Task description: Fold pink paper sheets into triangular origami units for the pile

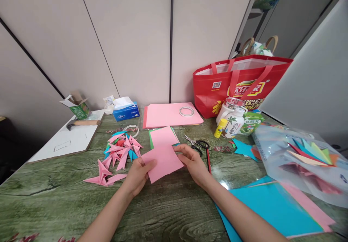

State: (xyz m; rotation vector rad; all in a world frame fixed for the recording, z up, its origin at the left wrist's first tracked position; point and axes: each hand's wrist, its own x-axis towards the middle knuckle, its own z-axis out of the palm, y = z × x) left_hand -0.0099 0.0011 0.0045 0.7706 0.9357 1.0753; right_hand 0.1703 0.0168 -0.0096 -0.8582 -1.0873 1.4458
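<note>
Both my hands hold a square sheet of pink paper [163, 161] just above the green wood-grain table [54, 198]. My left hand [138, 175] pinches its lower left corner, thumb on top. My right hand [191, 160] grips its right edge with closed fingers. Behind the sheet lies a small stack of pink and green squares [163, 136]. A pile of folded pink and blue paper pieces [116, 155] sits just left of my left hand.
Scissors [197, 144] and a red pencil [208, 162] lie right of my right hand. Further back are large pink sheets [168, 116] with a tape ring [186, 111], a tissue box [125, 111], a red bag [239, 84], bottles [231, 120], blue sheets [272, 205] and a plastic bag [301, 162].
</note>
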